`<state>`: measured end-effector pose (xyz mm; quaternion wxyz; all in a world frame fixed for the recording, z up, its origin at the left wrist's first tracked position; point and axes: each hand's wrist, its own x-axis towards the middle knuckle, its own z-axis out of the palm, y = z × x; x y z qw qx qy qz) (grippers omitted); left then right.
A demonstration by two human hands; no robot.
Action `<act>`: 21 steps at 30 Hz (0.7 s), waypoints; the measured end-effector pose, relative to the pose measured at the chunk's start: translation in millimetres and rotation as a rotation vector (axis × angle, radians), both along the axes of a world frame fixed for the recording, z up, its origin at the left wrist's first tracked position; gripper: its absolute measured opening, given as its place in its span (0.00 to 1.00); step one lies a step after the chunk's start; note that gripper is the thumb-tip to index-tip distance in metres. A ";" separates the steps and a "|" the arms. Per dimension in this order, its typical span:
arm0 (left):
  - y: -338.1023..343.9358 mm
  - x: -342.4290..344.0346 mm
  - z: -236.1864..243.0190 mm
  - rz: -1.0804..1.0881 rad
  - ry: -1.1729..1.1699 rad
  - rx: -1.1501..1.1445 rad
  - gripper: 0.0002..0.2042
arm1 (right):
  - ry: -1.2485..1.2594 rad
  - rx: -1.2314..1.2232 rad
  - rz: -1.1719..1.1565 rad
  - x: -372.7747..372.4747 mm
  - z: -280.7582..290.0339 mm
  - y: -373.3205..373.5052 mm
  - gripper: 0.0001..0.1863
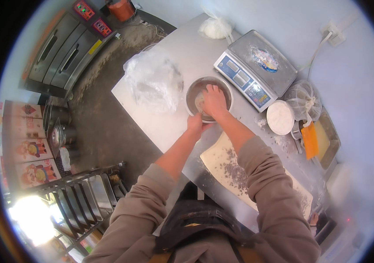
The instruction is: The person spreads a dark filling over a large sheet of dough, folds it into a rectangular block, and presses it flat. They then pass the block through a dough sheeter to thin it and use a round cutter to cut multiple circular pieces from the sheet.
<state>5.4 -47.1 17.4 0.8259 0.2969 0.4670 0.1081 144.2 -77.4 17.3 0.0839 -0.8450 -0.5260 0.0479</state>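
Note:
A round metal bowl (pixel 192 90) stands on the table with a greyish-beige mass (pixel 199 101) inside. My left hand (pixel 195 124) grips the bowl's near rim, thumb up at the edge. Down inside the bowl is my right hand (pixel 214 104), its fingers bent and close together over the contents; whatever lies under the fingertips is hidden. Nearer to me, partly covered by my right arm, a long pale sheet of dough (pixel 215 153) lies on the table, strewn with dark crumbly bits (pixel 235 172).
A clear plastic bag (pixel 154 81) lies left of the bowl. A digital scale (pixel 263 65) stands right, near a white round tub (pixel 280 117), an orange scraper (pixel 309 140) and a metal tray (pixel 330 131). Beyond the table's left edge are an oven (pixel 59 55) and a tray rack (pixel 77 206).

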 end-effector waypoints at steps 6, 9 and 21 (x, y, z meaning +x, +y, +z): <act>-24.0 4.6 34.1 0.112 0.135 0.405 0.36 | 0.477 0.069 -0.296 -28.8 2.2 -16.4 0.34; -27.5 -1.0 52.7 0.019 0.173 0.629 0.41 | 0.791 0.166 -0.464 -32.7 7.1 -20.7 0.34; -32.2 -10.4 59.5 -0.060 0.082 0.318 0.30 | 1.920 0.796 -1.033 -22.4 -7.5 -0.6 0.19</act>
